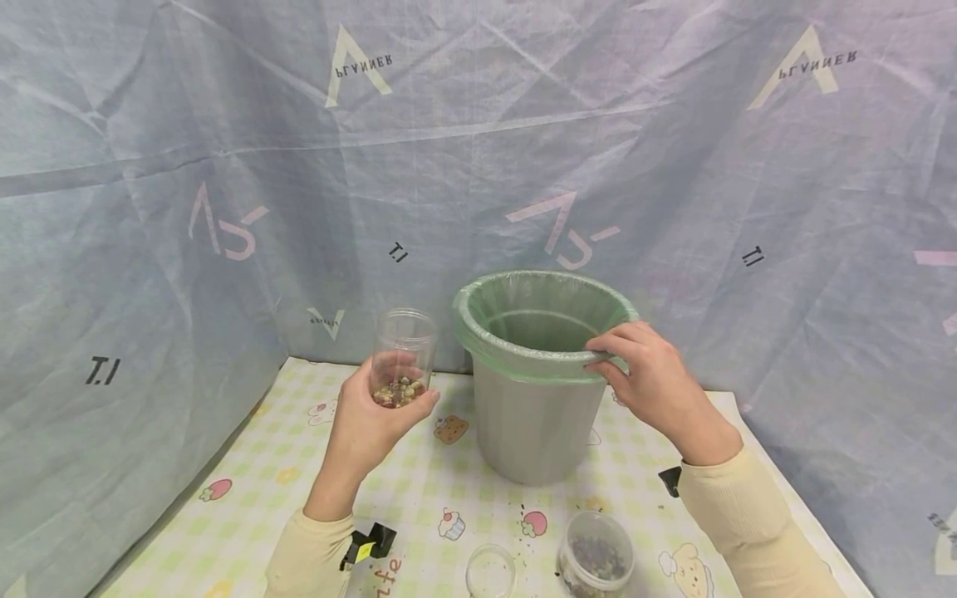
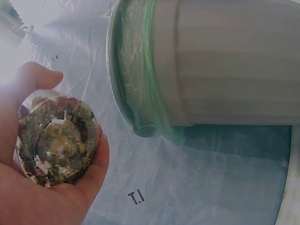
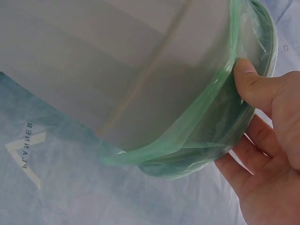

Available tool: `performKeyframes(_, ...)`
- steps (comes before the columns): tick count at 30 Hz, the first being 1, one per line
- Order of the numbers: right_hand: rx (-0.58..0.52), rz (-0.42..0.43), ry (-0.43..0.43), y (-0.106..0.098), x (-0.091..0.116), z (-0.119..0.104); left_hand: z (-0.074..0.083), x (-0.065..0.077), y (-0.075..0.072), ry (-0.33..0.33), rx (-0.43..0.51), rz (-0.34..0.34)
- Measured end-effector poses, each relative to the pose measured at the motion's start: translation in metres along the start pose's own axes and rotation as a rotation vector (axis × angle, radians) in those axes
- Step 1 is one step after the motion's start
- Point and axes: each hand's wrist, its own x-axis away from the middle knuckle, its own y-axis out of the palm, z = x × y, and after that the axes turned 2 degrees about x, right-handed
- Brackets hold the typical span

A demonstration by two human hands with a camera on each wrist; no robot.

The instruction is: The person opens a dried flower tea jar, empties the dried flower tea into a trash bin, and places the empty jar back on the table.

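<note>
My left hand (image 1: 370,419) holds a clear plastic cup (image 1: 407,336) upright, its fingers and thumb curled round the lower part. Dried flower tea pieces (image 1: 399,390) lie in the bottom of the cup; the left wrist view shows them through the cup's base (image 2: 58,140). Just right of the cup stands a grey trash can (image 1: 534,423), lined with a thin green bag (image 1: 523,328) folded over its rim. My right hand (image 1: 654,374) grips the can's rim at the near right, thumb outside on the bag (image 3: 192,122) and fingers over the inner side.
On the checked tablecloth (image 1: 292,507) in front of the can stands an open clear jar (image 1: 571,573) with dark dried bits inside. Left of it lies a round clear lid (image 1: 491,573). Small dark crumbs are scattered nearby. Grey-blue cloth (image 1: 419,199) hangs behind and at both sides.
</note>
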Motion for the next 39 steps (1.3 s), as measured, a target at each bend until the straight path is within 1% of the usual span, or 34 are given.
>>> performKeyframes(7, 0.009, 0.017, -0.008, 0.002, 0.0, 0.001, 0.0, 0.0, 0.0, -0.001, 0.001, 0.001)
performKeyframes(18, 0.037, -0.009, 0.006, -0.001, 0.001, 0.002, 0.0, -0.001, 0.001, 0.004, -0.01, 0.002)
performKeyframes(22, 0.045, -0.012, 0.004, 0.0, 0.002, 0.001, 0.001, -0.002, 0.0, 0.006, -0.027, 0.001)
performKeyframes(26, 0.043, -0.017, 0.0, -0.001, 0.001, 0.0, 0.007, -0.007, -0.002, 0.015, -0.047, -0.003)
performKeyframes(30, 0.035, -0.035, 0.019, -0.002, 0.001, -0.001, 0.016, -0.012, -0.002, 0.027, -0.052, -0.015)
performKeyframes(39, 0.014, -0.047, 0.052, -0.003, 0.001, -0.001, 0.03, -0.022, 0.002, 0.052, -0.075, -0.032)
